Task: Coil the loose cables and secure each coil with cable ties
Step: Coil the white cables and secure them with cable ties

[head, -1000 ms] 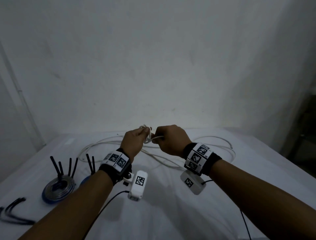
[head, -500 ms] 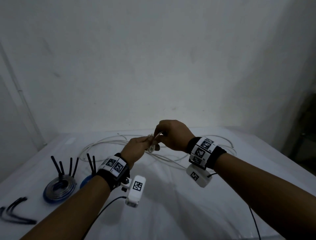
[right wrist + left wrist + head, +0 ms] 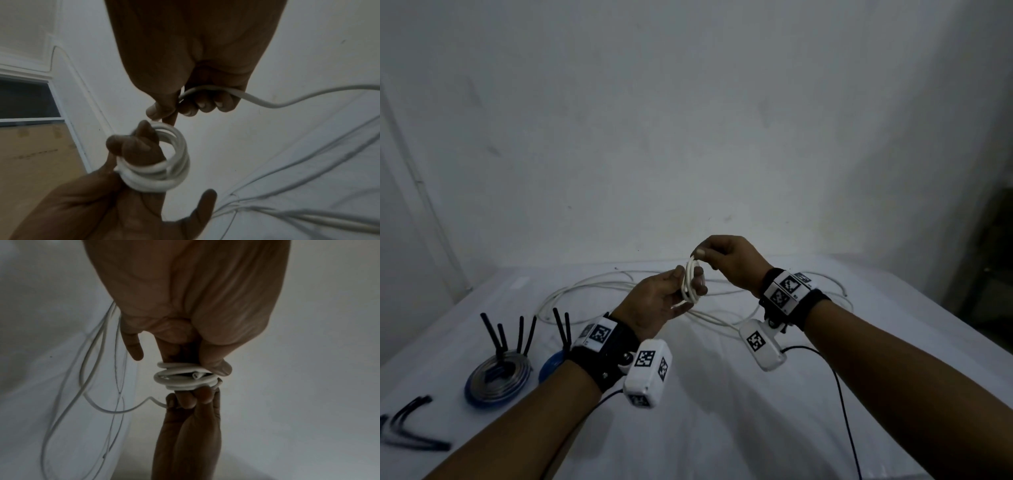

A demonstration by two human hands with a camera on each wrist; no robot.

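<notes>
The left hand (image 3: 654, 305) holds a small coil (image 3: 691, 282) of white cable, several turns wound round its first fingers (image 3: 141, 146), with the thumb (image 3: 218, 368) pressed against the turns to keep them together. The little finger (image 3: 202, 204) stands out straight and touches nothing. The right hand (image 3: 726, 262) is just above the coil; its thumb and forefinger pinch the cable (image 3: 267, 101) where it runs onto the top turn, and the other fingers are curled round the same strand. From that hand the strand leads away to the right and down to the tabletop (image 3: 722, 411).

Half a second ago the two hands met low and close together, with the coil hidden between them. Now the right hand has risen above the left, the left has turned palm-up, and the coil shows as an upright ring between them. Both hands are also nearer the middle of the tabletop than a second ago.

The rest of the white cable lies in wide loose loops (image 3: 599, 287) across the far half of the tabletop, behind and below the hands. Near the left edge lies a finished coil of grey and blue cable (image 3: 498, 380), with black cable ties (image 3: 517, 337) standing up from it. A second blue coil (image 3: 553, 365) lies just beside it, partly hidden by the left wrist. Loose black ties (image 3: 407, 428) lie at the near left corner.
</notes>
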